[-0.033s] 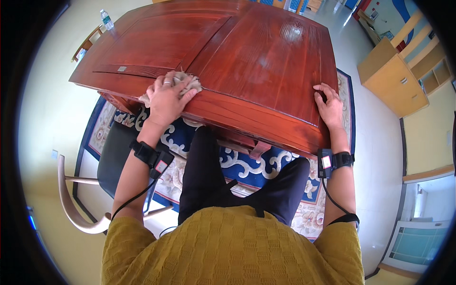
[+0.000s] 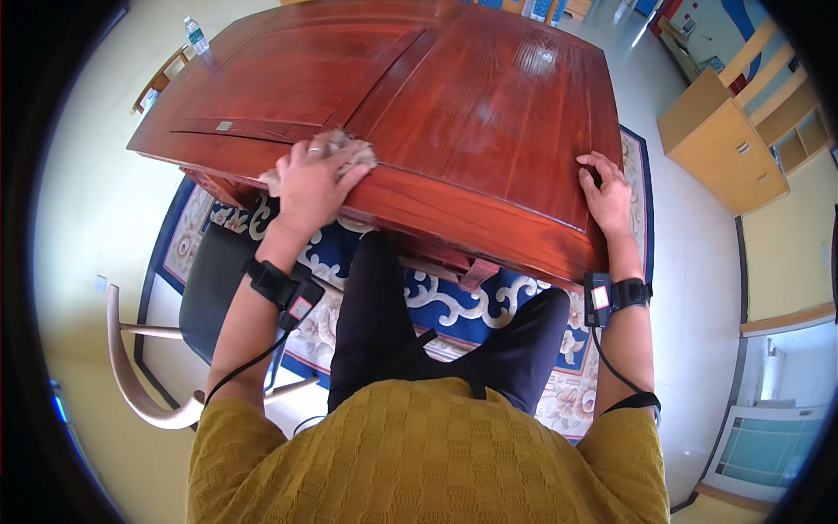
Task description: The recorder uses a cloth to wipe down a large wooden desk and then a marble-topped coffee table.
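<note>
A reddish-brown wooden table (image 2: 489,113) with a glossy, panelled top stretches out before me. My left hand (image 2: 310,188) presses a crumpled beige cloth (image 2: 356,155) onto the table's near edge, left of the middle. The fingers bend over the cloth, and part of it sticks out below the wrist side. At the table's right edge rests my right hand (image 2: 608,199), its fingers loosely curved and thumb apart, with nothing held in it. Each wrist carries a black strap with a small box.
Close to my left is a dark-seated chair (image 2: 218,279) with a curved wooden arm. A water bottle (image 2: 195,36) stands at the table's far left. Underneath lies a blue and cream patterned rug (image 2: 445,301). A light wood cabinet (image 2: 720,144) stands at the right.
My left hand and the cloth have shifted slightly to the right along the table's near edge. My right hand stays at the right edge.
</note>
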`<state>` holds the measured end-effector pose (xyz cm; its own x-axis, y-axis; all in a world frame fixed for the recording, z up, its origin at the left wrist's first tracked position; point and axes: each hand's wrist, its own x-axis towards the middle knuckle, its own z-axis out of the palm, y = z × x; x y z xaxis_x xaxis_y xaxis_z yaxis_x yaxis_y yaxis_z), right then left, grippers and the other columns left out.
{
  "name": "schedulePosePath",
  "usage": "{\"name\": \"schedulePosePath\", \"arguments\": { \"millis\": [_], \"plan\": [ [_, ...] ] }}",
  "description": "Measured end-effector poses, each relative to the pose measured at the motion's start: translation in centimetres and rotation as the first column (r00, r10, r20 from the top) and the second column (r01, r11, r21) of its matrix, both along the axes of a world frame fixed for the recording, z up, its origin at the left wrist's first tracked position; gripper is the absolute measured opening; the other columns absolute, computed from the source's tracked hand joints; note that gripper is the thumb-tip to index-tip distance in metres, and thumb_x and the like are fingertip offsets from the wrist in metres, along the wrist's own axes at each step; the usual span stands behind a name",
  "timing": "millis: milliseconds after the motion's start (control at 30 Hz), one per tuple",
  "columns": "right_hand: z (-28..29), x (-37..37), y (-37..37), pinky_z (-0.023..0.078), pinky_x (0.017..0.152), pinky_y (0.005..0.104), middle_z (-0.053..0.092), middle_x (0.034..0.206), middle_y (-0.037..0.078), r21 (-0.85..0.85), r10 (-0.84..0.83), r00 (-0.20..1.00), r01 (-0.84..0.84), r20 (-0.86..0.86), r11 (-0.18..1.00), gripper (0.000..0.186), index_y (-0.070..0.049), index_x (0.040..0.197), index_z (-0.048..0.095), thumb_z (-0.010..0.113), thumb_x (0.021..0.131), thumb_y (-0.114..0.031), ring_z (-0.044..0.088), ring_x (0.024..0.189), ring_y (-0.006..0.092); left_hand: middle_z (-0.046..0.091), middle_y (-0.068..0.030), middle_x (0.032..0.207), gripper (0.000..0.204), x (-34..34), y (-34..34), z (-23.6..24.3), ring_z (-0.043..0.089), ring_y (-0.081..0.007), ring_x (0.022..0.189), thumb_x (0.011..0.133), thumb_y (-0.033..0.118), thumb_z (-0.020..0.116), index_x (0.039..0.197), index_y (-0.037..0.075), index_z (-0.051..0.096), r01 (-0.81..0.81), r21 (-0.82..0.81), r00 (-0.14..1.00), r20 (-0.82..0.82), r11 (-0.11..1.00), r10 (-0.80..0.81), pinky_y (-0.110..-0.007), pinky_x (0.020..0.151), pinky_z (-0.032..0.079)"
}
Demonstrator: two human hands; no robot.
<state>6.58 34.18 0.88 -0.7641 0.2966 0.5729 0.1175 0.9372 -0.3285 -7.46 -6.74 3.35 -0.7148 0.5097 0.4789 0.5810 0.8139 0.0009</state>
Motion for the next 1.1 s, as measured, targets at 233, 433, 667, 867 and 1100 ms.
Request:
{"name": "schedulePosePath", "arguments": {
  "millis": [233,433,667,867,1100],
  "plan": [
    [-0.2,0.5,0.2,0.045,0.097,0.0405,0.063,0.120,0.011,0.000,-0.018,1.000,0.018,0.003,1.000,0.019,-0.016,0.103,0.067,0.064,0.084,-0.019,0.059,0.111,0.0307,0.058,-0.0062,0.083,0.033,8.4,9.7,0.3,0.061,-0.0224,0.080,0.078,0.036,0.070,0.106,0.019,0.071,0.618,0.081,0.786,-0.061,0.782,-0.615,-0.038,0.072,0.049],
    [-0.2,0.7,0.1,0.044,0.099,0.0405,0.062,0.123,0.009,-0.058,-0.028,0.999,0.030,0.033,0.998,0.021,-0.018,0.106,0.067,0.064,0.086,-0.021,0.058,0.115,0.0290,0.062,-0.0104,0.111,0.033,6.5,10.1,5.7,0.061,-0.0272,0.099,0.082,0.032,0.068,0.111,0.016,0.070,0.585,0.419,0.798,-0.147,0.694,-0.584,-0.039,0.086,0.048],
    [-0.2,0.5,0.2,0.042,0.100,0.0418,0.061,0.125,0.008,-0.050,-0.054,0.997,0.057,0.060,0.997,0.021,-0.019,0.106,0.067,0.063,0.086,-0.022,0.057,0.116,0.0281,0.046,-0.0133,0.142,0.040,3.5,7.0,3.0,0.028,-0.0321,0.138,0.090,0.042,0.058,0.120,0.018,0.066,0.518,0.044,0.822,0.249,0.854,-0.512,-0.057,0.110,0.019],
    [-0.5,0.7,0.5,0.041,0.100,0.0433,0.061,0.125,0.008,-0.033,-0.055,0.997,0.057,0.053,0.998,0.021,-0.019,0.107,0.067,0.063,0.087,-0.023,0.056,0.117,0.0279,0.036,-0.0183,0.148,0.054,7.7,9.2,-0.2,0.023,-0.0424,0.139,0.080,0.053,0.064,0.127,0.028,0.061,0.597,0.106,0.776,0.174,0.795,-0.606,-0.068,0.105,0.017],
    [-0.1,0.6,-0.1,0.043,0.098,0.0416,0.061,0.124,0.008,-0.041,-0.037,0.998,0.039,0.046,0.998,0.021,-0.019,0.107,0.067,0.064,0.086,-0.021,0.057,0.115,0.0290,0.037,-0.0149,0.148,0.038,3.1,6.2,-0.8,0.033,-0.0394,0.135,0.090,0.038,0.058,0.126,0.029,0.061,0.375,0.029,0.927,-0.002,0.926,-0.375,-0.058,0.104,0.029]
  ]
}}
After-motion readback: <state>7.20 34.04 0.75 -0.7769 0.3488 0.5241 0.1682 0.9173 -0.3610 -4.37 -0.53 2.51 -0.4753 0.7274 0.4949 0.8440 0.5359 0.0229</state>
